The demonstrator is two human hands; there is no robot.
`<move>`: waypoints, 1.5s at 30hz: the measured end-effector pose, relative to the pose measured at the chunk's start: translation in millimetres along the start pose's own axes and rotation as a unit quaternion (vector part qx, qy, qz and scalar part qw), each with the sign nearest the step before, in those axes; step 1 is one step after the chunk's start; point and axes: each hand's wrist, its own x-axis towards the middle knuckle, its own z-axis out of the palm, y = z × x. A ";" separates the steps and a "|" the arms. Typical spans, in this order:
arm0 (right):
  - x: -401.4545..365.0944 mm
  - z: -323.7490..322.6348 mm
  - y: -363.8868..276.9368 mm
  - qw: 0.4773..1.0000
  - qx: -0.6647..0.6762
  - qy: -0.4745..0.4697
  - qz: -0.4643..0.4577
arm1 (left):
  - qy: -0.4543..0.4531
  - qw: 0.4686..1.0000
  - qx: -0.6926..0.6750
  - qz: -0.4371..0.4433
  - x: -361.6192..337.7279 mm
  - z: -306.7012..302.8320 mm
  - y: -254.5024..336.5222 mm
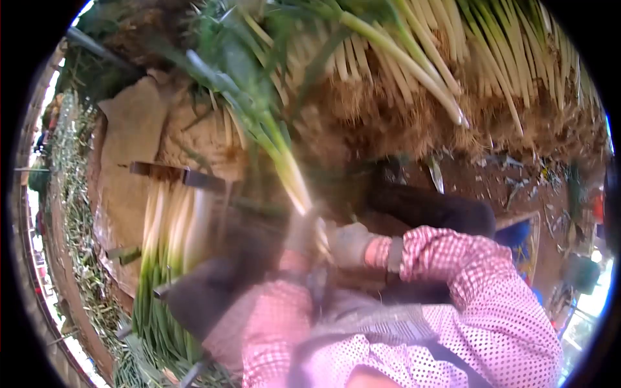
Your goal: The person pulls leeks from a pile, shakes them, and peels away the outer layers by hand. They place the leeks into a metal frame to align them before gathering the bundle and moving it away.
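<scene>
A long green onion (pixel 291 178) with a white stem and green leaves slants up and left from my hands. My left hand (pixel 302 229), blurred by motion, is closed round its white stem. Close beside it on the right, my right hand (pixel 349 246), in a pale glove, is at the root end; its fingers are smeared and what it holds, if anything, cannot be made out. To the left, a bundle of green onions (pixel 169 239) rests in a metal frame (pixel 194 178), roots up and leaves down.
A large pile of green onions (pixel 414 58) with brown roots runs across the top and right. Cardboard (pixel 132 129) lies at the left, beside leaf scraps (pixel 81 246). My dark-clothed knees (pixel 446 207) are in front, with a blue item (pixel 516 234) at the right.
</scene>
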 end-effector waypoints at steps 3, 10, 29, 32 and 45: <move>-2.4 8.5 17.3 0.977 0.194 -0.005 -0.089 | -0.074 0.976 -0.168 -0.121 -16.7 -11.6 7.6; -30.4 28.3 -26.0 0.774 0.574 0.264 -0.037 | -0.289 0.839 -0.434 -0.153 -15.0 -15.7 -0.9; -242.2 -72.3 -48.0 0.940 0.302 -0.138 0.078 | -0.151 0.854 -0.496 0.039 11.0 18.1 -9.7; -315.8 -55.8 -65.4 0.917 0.374 -0.061 0.123 | -0.269 0.786 -0.550 -0.088 -26.2 54.2 12.1; -186.2 -103.7 -185.2 0.919 -0.073 0.274 -0.275 | -0.398 0.737 -0.298 0.458 -282.2 -42.7 269.8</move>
